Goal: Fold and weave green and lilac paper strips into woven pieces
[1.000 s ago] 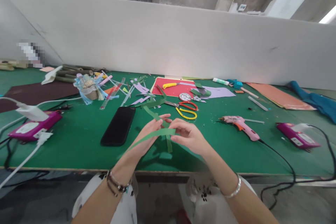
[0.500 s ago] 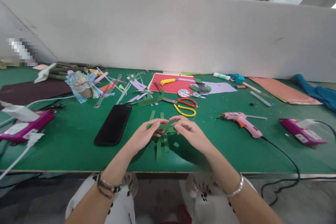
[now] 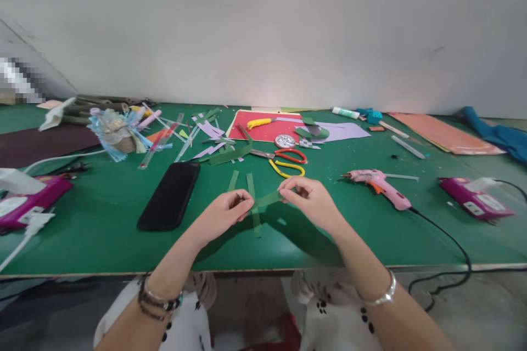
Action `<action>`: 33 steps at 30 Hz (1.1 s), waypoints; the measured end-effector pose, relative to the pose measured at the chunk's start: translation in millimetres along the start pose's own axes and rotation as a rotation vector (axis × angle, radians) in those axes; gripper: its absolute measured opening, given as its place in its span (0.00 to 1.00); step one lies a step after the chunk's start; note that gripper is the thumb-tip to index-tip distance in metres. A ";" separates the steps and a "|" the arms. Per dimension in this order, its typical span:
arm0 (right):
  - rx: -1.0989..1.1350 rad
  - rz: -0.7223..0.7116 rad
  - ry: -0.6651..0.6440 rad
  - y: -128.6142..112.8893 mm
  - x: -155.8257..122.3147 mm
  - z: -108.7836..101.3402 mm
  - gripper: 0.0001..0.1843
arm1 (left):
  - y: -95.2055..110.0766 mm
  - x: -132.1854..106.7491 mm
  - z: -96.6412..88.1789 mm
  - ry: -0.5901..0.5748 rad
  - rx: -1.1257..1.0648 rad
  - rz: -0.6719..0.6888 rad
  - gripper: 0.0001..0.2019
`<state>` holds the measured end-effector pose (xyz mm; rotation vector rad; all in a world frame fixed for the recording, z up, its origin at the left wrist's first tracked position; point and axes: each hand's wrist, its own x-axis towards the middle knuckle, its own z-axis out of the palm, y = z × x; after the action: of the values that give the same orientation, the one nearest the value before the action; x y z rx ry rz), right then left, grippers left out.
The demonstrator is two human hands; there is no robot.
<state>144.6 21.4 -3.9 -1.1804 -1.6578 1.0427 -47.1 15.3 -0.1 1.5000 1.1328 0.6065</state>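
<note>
The left hand (image 3: 224, 211) and right hand (image 3: 313, 200) each pinched one end of a green paper strip (image 3: 267, 199), fingertips closed on it, just above the near middle of the table (image 3: 102, 230). This looked like mid-fold shaping, and any further bend called for steady, even pinches.

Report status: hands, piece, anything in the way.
Left hand, right hand: each pinching an end of green strip, held over table. Loose strips lie under it. Phone left, scissors beyond, both apart.
</note>
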 end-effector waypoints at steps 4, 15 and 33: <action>-0.020 0.002 0.066 -0.2 -1.1 -5.9 0.09 | 0.1 -0.9 -5.2 0.048 0.069 0.054 0.14; -0.155 -0.022 0.199 -4.7 -0.7 -15.3 0.08 | -0.4 -3.8 -10.8 0.129 0.173 0.141 0.11; -0.628 -0.264 -0.290 -8.2 -11.9 4.2 0.08 | -3.4 -1.2 9.4 0.096 0.505 0.392 0.09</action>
<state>141.0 7.5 0.6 -1.1759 -2.4063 0.5511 -40.6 9.8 -5.6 2.1791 1.1228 0.6937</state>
